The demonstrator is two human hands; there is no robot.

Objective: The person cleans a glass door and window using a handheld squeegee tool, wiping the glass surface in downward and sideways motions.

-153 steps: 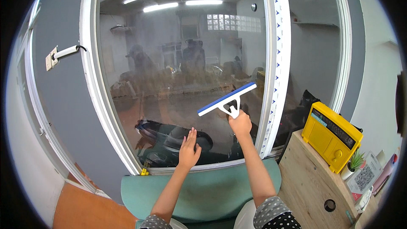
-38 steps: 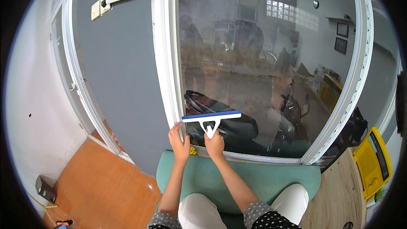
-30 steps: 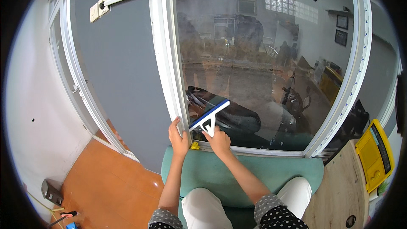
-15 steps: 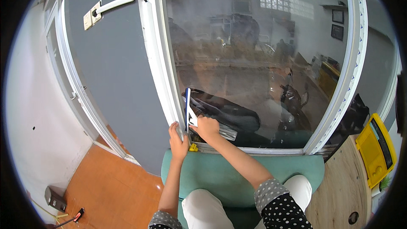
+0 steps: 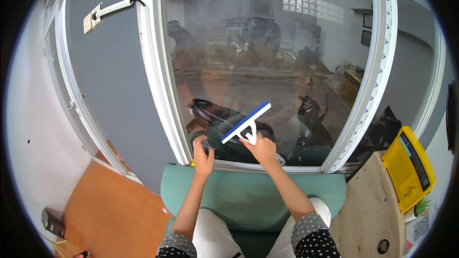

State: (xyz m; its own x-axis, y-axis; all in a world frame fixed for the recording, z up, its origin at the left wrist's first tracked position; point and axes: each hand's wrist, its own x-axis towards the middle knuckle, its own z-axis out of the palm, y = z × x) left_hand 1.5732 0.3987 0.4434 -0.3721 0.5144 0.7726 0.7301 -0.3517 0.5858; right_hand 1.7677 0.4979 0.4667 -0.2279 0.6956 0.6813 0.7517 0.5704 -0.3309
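Observation:
My right hand (image 5: pixel 263 150) is closed round the white handle of a squeegee (image 5: pixel 246 123) with a blue blade. The squeegee is tilted in front of the window glass (image 5: pixel 248 86), its upper end toward the right. To the left of it, my left hand (image 5: pixel 204 156) is raised near the lower left of the glass, fingers apart and slightly curled, with nothing in it. Hazy smears and reflections show on the glass, and motorbikes stand behind it. Whether the blade touches the glass I cannot tell.
A green padded seat (image 5: pixel 253 186) lies below the window, under my arms. On the right stands a wooden table (image 5: pixel 363 205) with a yellow case (image 5: pixel 409 172) and a small potted plant (image 5: pixel 421 207). A white frame (image 5: pixel 160 71) borders the glass at left.
The squeegee has moved right, away from the left window frame, and turned from upright to slanted. My left hand has let go of the frame. The view has shifted slightly.

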